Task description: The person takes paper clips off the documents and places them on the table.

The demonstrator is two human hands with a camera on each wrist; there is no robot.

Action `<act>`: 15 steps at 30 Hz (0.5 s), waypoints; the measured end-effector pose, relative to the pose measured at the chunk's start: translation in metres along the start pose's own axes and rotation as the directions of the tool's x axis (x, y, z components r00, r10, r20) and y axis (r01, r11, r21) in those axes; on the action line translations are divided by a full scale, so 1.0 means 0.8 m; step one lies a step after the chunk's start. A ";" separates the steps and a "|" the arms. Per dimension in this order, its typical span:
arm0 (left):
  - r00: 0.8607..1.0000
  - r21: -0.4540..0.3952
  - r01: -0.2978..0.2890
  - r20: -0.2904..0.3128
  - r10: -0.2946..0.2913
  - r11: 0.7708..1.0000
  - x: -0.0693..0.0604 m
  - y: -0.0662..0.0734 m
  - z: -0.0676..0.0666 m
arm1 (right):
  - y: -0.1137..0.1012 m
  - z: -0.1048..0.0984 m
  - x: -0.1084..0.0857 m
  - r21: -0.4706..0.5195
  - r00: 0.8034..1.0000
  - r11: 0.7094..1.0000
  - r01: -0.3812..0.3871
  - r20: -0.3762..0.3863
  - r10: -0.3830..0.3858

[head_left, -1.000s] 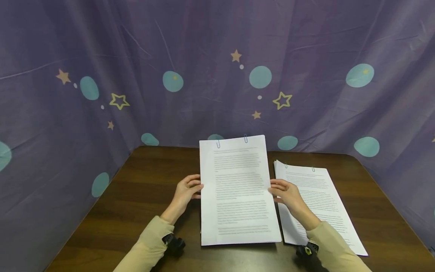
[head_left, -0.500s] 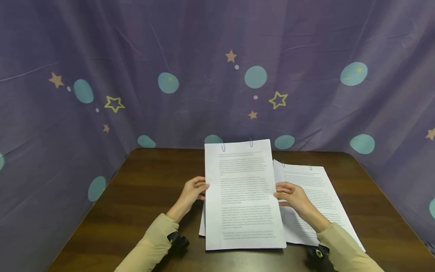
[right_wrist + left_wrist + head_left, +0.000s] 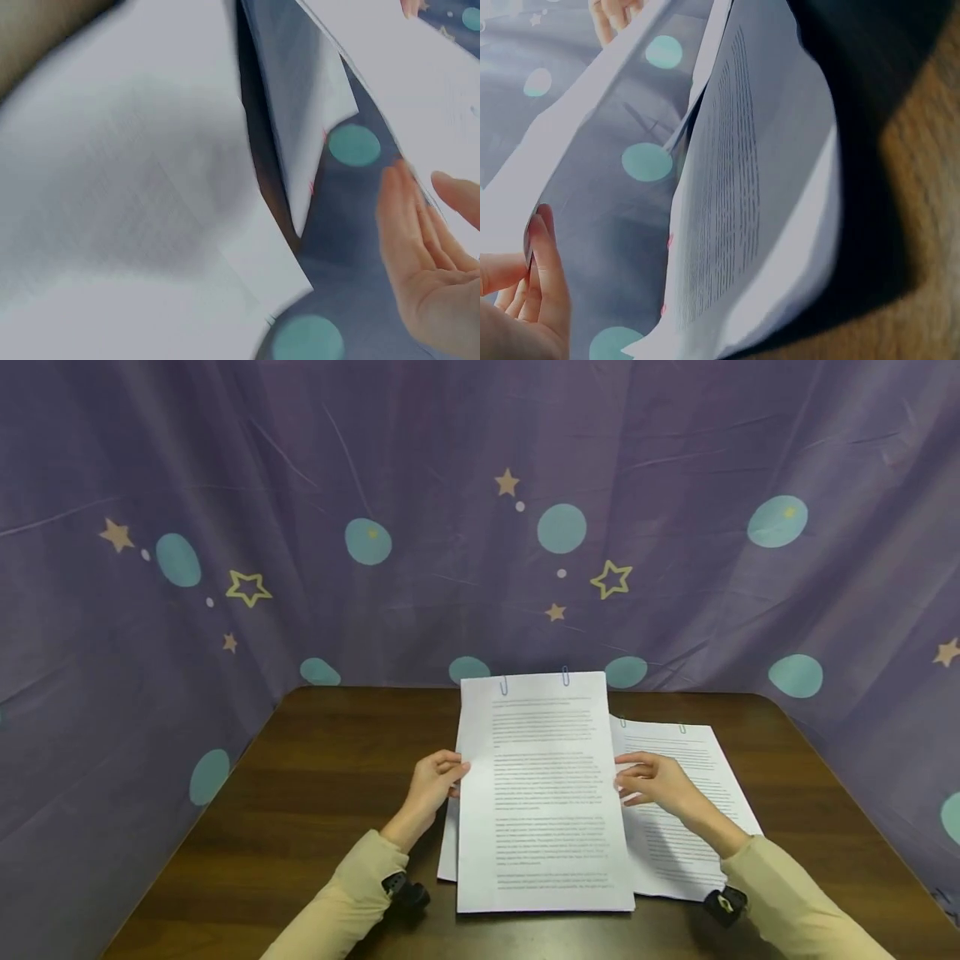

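A sheaf of printed paper [image 3: 547, 793] with two blue paper clips at its top edge is held up, tilted, above the middle of the table. My left hand [image 3: 431, 789] pinches its left edge, thumb in front and fingers behind. At the right edge, my right hand [image 3: 663, 785] has its fingers extended; the right wrist view shows the thumb [image 3: 454, 191] lifted away from straight fingers. Below the raised sheaf lies another printed stack [image 3: 720, 195] with red clips, mostly hidden in the head view. To the right rests a stack with green clips [image 3: 667, 852], partly behind my right hand.
The dark wooden table [image 3: 330, 777] has bare surface at the left. A purple curtain [image 3: 420, 602] with stars and teal spots hangs behind it and at the sides. Each wrist carries a small black camera [image 3: 405, 891].
The blue-clipped sheaf has shifted slightly right and uncovered a strip of the stack beneath. My right hand's fingers have loosened from its edge, while my left hand keeps its pinch.
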State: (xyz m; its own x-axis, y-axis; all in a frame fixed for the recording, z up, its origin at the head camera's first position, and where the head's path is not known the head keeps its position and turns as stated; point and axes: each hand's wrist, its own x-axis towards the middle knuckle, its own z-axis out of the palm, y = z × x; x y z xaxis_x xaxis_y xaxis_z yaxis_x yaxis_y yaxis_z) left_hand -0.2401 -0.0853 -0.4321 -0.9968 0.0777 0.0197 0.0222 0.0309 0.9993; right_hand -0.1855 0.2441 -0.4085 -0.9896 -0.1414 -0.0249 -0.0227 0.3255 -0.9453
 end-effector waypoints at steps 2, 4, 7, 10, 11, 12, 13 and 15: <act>1.000 -0.001 0.002 -0.011 -0.002 1.000 0.000 0.000 0.003 | -0.007 -0.009 0.003 -0.063 1.000 0.998 0.025 0.002 -0.025; 1.000 -0.013 0.007 -0.018 -0.007 1.000 0.000 0.000 0.005 | -0.017 -0.018 0.007 -0.135 0.997 0.988 0.072 0.000 -0.073; 1.000 -0.018 0.009 -0.024 -0.009 1.000 -0.001 0.000 0.007 | -0.036 -0.029 0.013 -0.221 0.990 0.966 0.131 -0.019 -0.138; 1.000 -0.015 0.002 -0.025 -0.003 1.000 -0.003 0.001 0.009 | -0.059 -0.036 0.019 -0.292 0.976 0.936 0.196 -0.035 -0.215; 1.000 -0.015 0.003 -0.026 -0.004 1.000 -0.004 0.000 0.009 | -0.066 -0.037 0.020 -0.310 0.972 0.928 0.207 -0.043 -0.231; 1.000 -0.014 0.002 -0.026 -0.002 1.000 -0.004 0.000 0.010 | -0.075 -0.038 0.022 -0.331 0.966 0.916 0.225 -0.046 -0.254; 1.000 -0.011 0.002 -0.028 -0.002 1.000 -0.005 0.000 0.010 | -0.083 -0.039 0.024 -0.350 0.961 0.906 0.239 -0.047 -0.272; 0.999 -0.013 0.004 -0.033 -0.005 1.000 -0.005 -0.001 0.011 | -0.097 -0.038 0.029 -0.382 0.955 0.889 0.254 -0.047 -0.293</act>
State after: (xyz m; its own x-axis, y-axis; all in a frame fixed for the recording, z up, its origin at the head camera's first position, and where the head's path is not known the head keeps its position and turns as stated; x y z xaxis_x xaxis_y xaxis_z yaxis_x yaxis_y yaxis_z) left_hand -0.2353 -0.0765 -0.4331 -0.9989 0.0443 0.0163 0.0171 0.0186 0.9997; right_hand -0.2111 0.2443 -0.3260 -0.9452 -0.1862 0.2683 -0.3253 0.6107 -0.7220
